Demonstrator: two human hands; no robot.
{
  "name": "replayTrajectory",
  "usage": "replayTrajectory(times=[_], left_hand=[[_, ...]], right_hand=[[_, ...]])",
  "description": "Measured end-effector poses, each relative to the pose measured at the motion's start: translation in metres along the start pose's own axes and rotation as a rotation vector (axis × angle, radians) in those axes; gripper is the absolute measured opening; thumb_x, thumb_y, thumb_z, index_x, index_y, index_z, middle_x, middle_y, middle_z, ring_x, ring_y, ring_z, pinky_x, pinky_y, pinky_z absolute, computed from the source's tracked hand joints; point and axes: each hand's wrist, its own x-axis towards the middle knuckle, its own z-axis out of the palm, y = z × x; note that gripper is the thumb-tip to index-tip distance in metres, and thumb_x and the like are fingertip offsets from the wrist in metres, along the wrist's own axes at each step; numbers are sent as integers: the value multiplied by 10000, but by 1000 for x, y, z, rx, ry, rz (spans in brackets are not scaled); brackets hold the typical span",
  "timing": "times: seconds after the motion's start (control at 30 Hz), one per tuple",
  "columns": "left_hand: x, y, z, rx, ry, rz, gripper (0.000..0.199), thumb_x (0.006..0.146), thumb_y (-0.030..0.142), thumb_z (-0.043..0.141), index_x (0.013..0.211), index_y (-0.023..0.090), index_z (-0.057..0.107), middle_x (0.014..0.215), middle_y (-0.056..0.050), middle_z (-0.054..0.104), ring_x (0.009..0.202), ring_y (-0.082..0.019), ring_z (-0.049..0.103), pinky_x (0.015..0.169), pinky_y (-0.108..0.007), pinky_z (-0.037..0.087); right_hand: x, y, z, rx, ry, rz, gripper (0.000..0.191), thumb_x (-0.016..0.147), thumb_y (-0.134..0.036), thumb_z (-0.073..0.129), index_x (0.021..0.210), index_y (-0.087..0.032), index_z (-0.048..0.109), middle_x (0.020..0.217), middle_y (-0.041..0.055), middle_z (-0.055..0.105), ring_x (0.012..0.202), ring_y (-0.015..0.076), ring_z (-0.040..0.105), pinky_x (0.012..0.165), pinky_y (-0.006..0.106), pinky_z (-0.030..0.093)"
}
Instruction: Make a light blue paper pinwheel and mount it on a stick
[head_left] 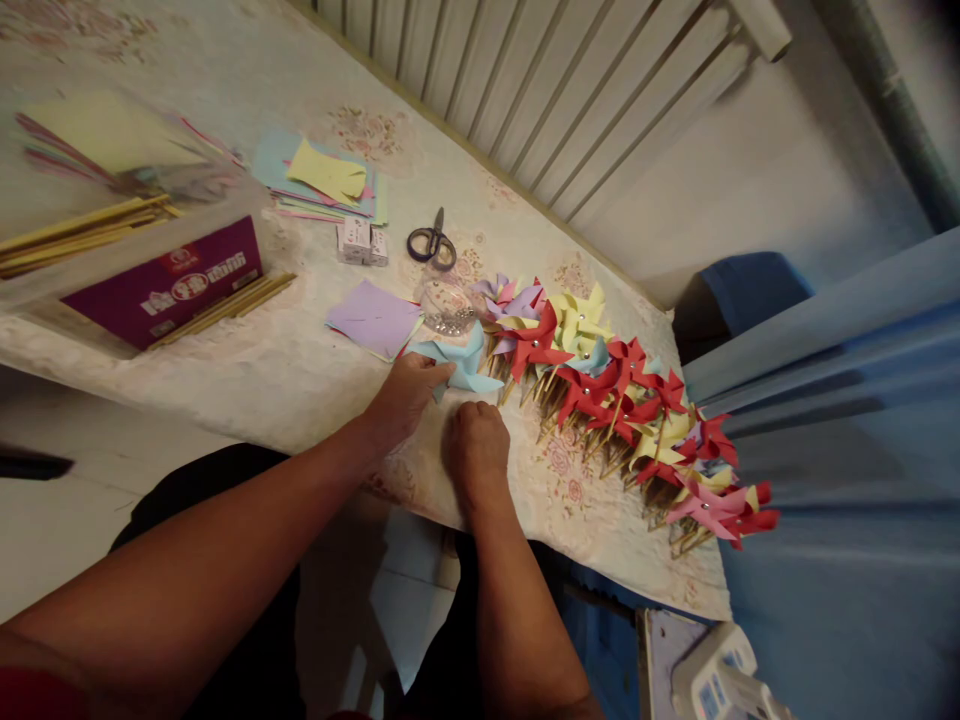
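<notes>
My left hand [412, 393] pinches one blade of a light blue paper pinwheel [466, 358] just above the table. Beside it my right hand [480, 450] is curled closed, knuckles up, below the pinwheel; whatever its fingers hold is hidden. A purple square of paper [375, 316] with cut corners lies on other sheets left of the pinwheel. Touching the pinwheel's far side is a clear container [450, 308] of small metal pins. Several finished pinwheels [600, 385] on wooden sticks, red, yellow, purple and pink, lie in a row to the right.
Dark-handled scissors [433, 243] lie behind the purple paper, near small white boxes [361, 243] and a stack of coloured paper [322, 180]. At left, a plastic box [176, 280] holds sticks and paper; loose sticks [232, 308] lie along its front. A blue curtain [847, 400] hangs at right.
</notes>
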Motion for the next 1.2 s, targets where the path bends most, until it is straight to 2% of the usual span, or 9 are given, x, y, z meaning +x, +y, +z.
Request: replayTrajectory(times=[0.47, 0.63, 0.7, 0.77, 0.83, 0.9, 1.03, 1.2], left_hand=[[2, -7, -4, 1, 17, 5, 204, 607, 275, 751, 576, 170, 578, 538, 58, 496, 534, -84, 378, 520, -230, 295], [1, -4, -3, -51, -14, 19, 149, 606, 260, 756, 642, 166, 647, 593, 38, 573, 576, -104, 466, 556, -229, 369], [0, -4, -3, -57, -45, 39, 128, 622, 247, 749, 667, 166, 660, 622, 32, 600, 600, -109, 492, 579, -225, 394], [-1, -5, -3, -57, -78, 47, 115, 633, 244, 739, 673, 169, 661, 635, 27, 610, 616, -117, 505, 582, -227, 404], [-2, -5, -2, -44, -80, 36, 120, 628, 248, 737, 646, 171, 646, 617, 27, 595, 611, -121, 499, 566, -229, 396], [-4, -5, -1, -23, -69, 21, 137, 615, 249, 740, 610, 167, 630, 595, 31, 572, 594, -113, 481, 558, -229, 383], [-6, -5, 0, -17, -92, 6, 164, 602, 263, 750, 595, 148, 633, 592, 32, 566, 564, -91, 446, 553, -228, 362], [-9, -3, 2, -18, -117, -26, 232, 581, 291, 781, 545, 151, 599, 536, 42, 514, 529, -83, 396, 522, -235, 317]], right_hand=[[-1, -2, 0, 22, -1, -17, 183, 904, -85, 507, 888, -148, 678, 905, 134, 685, 882, 250, 580, 760, 344, 414], [-8, 1, -21, 208, -7, -51, 162, 892, -103, 540, 813, -177, 661, 834, 76, 689, 814, 205, 596, 724, 305, 420], [-11, 2, -34, 357, 78, -86, 158, 912, -136, 547, 809, -193, 652, 808, 38, 676, 780, 178, 600, 725, 289, 431], [-12, 2, -44, 474, 238, -80, 172, 941, -179, 534, 815, -205, 648, 787, 16, 656, 759, 164, 591, 728, 284, 440], [-9, 1, -47, 523, 385, -82, 188, 955, -211, 525, 811, -209, 647, 784, 19, 642, 770, 169, 583, 741, 297, 447], [-3, 0, -44, 514, 473, -93, 204, 964, -230, 522, 804, -210, 648, 785, 31, 638, 792, 183, 575, 773, 322, 450], [8, 0, -29, 464, 548, -89, 214, 979, -243, 521, 811, -212, 651, 791, 42, 653, 823, 196, 575, 838, 352, 446], [13, -1, -21, 437, 496, -30, 193, 968, -217, 529, 820, -214, 654, 827, 43, 658, 862, 199, 585, 875, 359, 440]])
